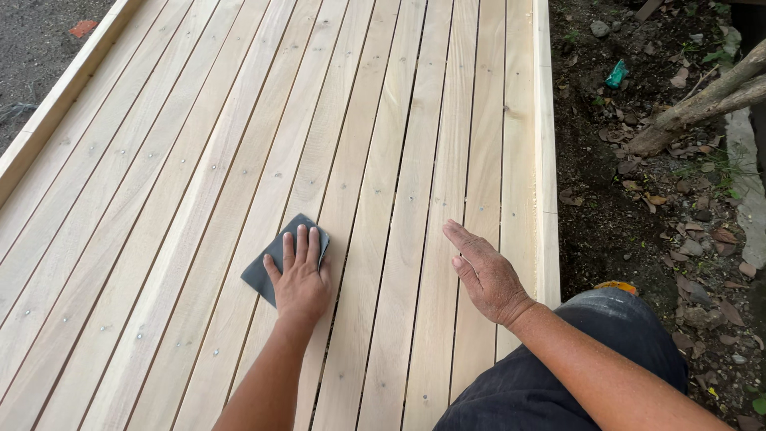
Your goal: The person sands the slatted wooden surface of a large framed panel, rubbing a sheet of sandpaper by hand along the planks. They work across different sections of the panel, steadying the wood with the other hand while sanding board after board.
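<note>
Left hand [301, 279] presses flat, fingers together, on the sandpaper [271, 267] lying on the slats [199, 160]. Right hand [485, 273], open and holding nothing, rests on the slats near their right rail [546, 160].

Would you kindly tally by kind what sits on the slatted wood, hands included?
Hands: 2, the left hand and the right hand
Grey sanding sheets: 1, the sheet under the left hand
Total: 3
</note>
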Demonstrator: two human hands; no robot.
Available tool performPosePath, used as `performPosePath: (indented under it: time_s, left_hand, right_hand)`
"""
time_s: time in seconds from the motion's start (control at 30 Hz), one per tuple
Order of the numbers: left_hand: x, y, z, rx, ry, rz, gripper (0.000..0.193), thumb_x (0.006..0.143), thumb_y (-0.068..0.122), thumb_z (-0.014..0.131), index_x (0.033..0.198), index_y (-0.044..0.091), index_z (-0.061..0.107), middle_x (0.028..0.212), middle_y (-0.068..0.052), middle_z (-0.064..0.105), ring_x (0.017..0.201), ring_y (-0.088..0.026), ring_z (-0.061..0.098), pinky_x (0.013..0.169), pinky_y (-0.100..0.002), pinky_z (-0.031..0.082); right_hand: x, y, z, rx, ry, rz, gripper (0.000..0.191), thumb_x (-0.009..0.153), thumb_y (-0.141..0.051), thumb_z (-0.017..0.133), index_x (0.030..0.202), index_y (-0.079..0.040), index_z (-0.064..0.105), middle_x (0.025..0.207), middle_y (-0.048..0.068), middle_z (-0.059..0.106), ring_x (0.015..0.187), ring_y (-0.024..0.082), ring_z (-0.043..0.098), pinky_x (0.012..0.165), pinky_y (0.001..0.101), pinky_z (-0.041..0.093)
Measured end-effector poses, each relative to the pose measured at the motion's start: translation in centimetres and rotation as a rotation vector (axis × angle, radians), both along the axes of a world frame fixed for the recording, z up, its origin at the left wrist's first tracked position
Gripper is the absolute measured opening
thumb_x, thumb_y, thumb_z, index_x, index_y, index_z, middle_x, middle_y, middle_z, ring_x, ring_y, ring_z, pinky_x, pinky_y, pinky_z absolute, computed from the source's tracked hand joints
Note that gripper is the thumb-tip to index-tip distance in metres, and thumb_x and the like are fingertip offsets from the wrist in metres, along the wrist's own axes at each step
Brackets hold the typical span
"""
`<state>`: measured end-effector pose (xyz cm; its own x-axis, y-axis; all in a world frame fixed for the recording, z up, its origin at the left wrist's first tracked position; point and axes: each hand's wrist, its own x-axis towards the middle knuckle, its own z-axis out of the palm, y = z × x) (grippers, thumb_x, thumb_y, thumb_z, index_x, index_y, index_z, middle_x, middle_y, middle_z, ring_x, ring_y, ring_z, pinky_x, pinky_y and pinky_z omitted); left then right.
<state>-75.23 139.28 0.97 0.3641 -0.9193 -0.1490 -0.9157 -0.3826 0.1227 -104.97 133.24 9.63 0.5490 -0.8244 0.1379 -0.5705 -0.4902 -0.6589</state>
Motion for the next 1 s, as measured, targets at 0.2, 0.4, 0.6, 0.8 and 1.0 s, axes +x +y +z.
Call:
performPosePath:
  time_s: [0.2,0.4,0.6,0.8,1.0]
  left_hand:
    - [-3.8,5.4,0.9,0.114,-0.045,-0.186,0.068,0.100,0.043,0.031,0.162,0.024,0.011,0.170,-0.001,0.008,0.156,-0.023,0.002,0.123,-0.059,-0.003]
    - [-3.9,9.4,-0.6,-0.243,-0.113,-0.354,0.064,0.100,0.044,0.031,0.159,0.025,0.016,0.165,0.001,0.013,0.153,-0.023,0.007,0.124,-0.060,-0.001]
    - [1.4,0.8,0.5,0.053,0.017,0.011,0.063,0.104,0.045,0.027,0.163,0.028,0.012,0.171,0.005,0.007,0.157,-0.020,0.001,0.125,-0.056,-0.004]
    - [-2.6,4.6,2.2,0.057,-0.061,-0.083,0.068,0.101,0.043,0.031,0.163,0.024,0.010,0.170,0.001,0.005,0.155,-0.022,0.001,0.122,-0.058,-0.004]
    - [-5.1,9.8,1.3,0.289,0.076,-0.109,0.067,0.102,0.046,0.030,0.163,0.028,0.009,0.171,0.004,0.002,0.157,-0.021,-0.003,0.124,-0.058,-0.008]
  right_hand:
    - [-0.2,0.3,-0.4,-0.007,0.005,0.042,0.051,0.105,-0.026,0.045,0.154,-0.010,0.045,0.158,0.013,0.048,0.146,0.029,0.045,0.121,0.0392,0.036]
    - [0.3,0.2,-0.8,0.007,0.064,0.045,0.050,0.105,-0.026,0.045,0.153,-0.010,0.046,0.158,0.012,0.048,0.146,0.029,0.044,0.120,0.0398,0.035]
    - [0.2,0.3,-0.4,0.020,0.075,0.033,0.051,0.105,-0.026,0.044,0.153,-0.011,0.045,0.157,0.012,0.048,0.146,0.028,0.044,0.121,0.0396,0.034]
    - [0.1,0.4,-0.2,0.007,0.073,0.028,0.051,0.104,-0.026,0.044,0.153,-0.011,0.045,0.157,0.012,0.048,0.145,0.028,0.044,0.120,0.0394,0.035]
    - [0.7,0.5,-0.7,0.000,0.095,0.055,0.050,0.105,-0.026,0.044,0.153,-0.011,0.046,0.157,0.011,0.049,0.145,0.028,0.045,0.120,0.0396,0.035]
